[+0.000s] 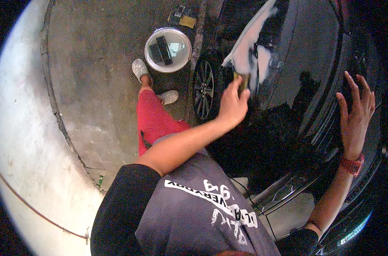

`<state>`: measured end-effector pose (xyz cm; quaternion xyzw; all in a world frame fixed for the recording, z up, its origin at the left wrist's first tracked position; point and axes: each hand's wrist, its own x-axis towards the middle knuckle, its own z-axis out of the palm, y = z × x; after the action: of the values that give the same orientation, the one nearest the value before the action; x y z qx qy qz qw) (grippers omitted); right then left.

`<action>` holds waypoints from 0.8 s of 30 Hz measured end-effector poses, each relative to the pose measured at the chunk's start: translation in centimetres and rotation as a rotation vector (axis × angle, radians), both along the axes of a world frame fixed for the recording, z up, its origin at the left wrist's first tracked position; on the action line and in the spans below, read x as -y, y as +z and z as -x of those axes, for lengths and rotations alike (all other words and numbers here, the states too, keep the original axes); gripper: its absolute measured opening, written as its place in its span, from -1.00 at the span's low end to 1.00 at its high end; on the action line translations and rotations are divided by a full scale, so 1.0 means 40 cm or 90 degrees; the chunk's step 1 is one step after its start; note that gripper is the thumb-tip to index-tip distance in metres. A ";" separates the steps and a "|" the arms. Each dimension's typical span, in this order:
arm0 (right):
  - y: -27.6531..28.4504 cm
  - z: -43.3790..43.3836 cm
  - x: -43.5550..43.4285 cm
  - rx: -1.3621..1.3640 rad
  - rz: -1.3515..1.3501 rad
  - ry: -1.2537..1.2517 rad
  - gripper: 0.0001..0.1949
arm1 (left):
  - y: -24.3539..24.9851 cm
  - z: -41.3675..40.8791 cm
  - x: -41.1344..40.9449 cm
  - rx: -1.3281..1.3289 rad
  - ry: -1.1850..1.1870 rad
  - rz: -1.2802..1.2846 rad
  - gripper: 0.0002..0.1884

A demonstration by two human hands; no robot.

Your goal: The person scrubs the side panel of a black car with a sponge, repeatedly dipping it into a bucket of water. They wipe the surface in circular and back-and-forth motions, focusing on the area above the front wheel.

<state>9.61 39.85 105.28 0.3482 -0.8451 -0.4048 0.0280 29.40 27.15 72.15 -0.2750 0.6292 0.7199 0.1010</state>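
Note:
My left hand (234,107) grips a small yellowish-brown block or pad (245,80) against the car's dark body panel, at the lower end of a pale pinkish filler patch (243,59). A separate whitish patch (263,62) lies just right of it. My right hand (357,105), with a red watch on the wrist, is spread over the glossy black bodywork (322,80) at the right, holding nothing; whether it touches the surface cannot be told. The pad's face is hidden.
A round bucket (146,52) of liquid holds dark flat pieces, near my feet in pale clogs (140,70). Beside it is the car's alloy wheel (203,89). A yellowish sheet (187,21) lies beyond the bucket. A thin black cable (269,224) hangs near my torso. A pale wall (27,128) curves at left.

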 end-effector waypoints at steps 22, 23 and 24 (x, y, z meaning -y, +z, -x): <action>0.002 0.005 0.005 0.001 0.000 0.021 -0.48 | -0.003 0.066 0.018 -0.053 0.003 0.054 -0.36; 0.002 0.000 0.010 0.006 -0.005 0.014 -0.48 | -0.035 0.095 0.014 -0.040 0.025 0.072 -0.38; 0.005 -0.003 0.017 0.005 -0.012 0.010 -0.48 | -0.092 0.151 0.020 0.019 0.035 0.045 -0.41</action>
<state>9.73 39.16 105.49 0.3563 -0.8388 -0.4109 0.0247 23.36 26.34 68.46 -0.3063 0.6447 0.6957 0.0810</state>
